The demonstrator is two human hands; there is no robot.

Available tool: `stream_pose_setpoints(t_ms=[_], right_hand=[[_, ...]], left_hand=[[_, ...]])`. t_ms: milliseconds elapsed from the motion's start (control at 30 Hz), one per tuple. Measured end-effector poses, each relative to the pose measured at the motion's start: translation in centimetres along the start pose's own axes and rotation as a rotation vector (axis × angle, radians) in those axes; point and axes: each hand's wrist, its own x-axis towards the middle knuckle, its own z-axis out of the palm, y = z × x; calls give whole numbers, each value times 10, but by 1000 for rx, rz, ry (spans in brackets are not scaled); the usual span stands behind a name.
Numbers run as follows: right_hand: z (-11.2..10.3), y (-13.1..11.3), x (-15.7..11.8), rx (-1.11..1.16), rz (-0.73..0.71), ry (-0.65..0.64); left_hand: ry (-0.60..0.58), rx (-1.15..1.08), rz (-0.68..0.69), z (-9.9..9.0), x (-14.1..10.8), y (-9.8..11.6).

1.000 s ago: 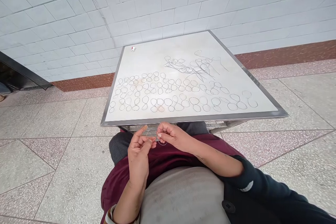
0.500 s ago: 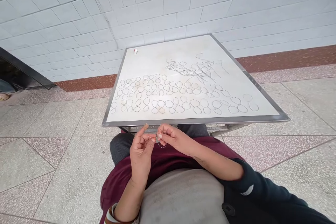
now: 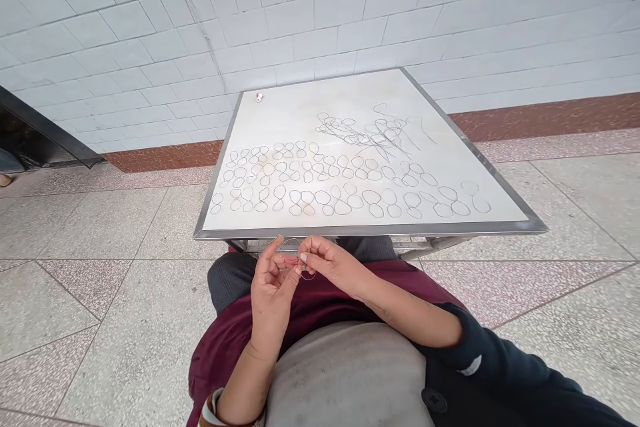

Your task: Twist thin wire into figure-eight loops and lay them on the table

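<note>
My left hand (image 3: 274, 278) and my right hand (image 3: 327, 263) meet just in front of the table's near edge, above my lap. Between them is a thin looped wire (image 3: 309, 278). The left thumb and fingers pinch it, with the index finger raised along its upper loop. My right thumb and forefinger grip it at the middle, where the fingertips hide the crossing. Many wire loops shaped like figure eights (image 3: 301, 203) lie in rows on the white tabletop (image 3: 280, 113). Behind them is a tangled pile of wires (image 3: 370, 133), some with loops and long loose ends.
A grey metal rim (image 3: 370, 230) edges the table. A small white-and-red item (image 3: 259, 98) sits at its far left corner. White wall tiles (image 3: 340, 7) rise behind, with a cord (image 3: 193, 13) hanging there. Part of another person's foot (image 3: 5, 180) shows at the far left.
Both hands stay together on the wire, with the left shifted slightly right and its thumb closer to the right fingertips. The wires on the table lie as before.
</note>
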Motion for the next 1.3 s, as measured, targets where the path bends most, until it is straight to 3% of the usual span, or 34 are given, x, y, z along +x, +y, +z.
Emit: stream_pose_setpoints(t_ms=[333,667,900,1300], right_hand=[[-7,1,-2,-211,-79,-84],[-6,4,0,-225,-108,-44],[-2,6,-1,-356,-257,48],[2,3,-2,-38,-52,-23]], left_hand=[[37,-208,-115,-1,0,-4],[57,-273,-171,6,1,0],[102,-267,-180,4,4,-6],[115,-265,-154,2,4,-4]])
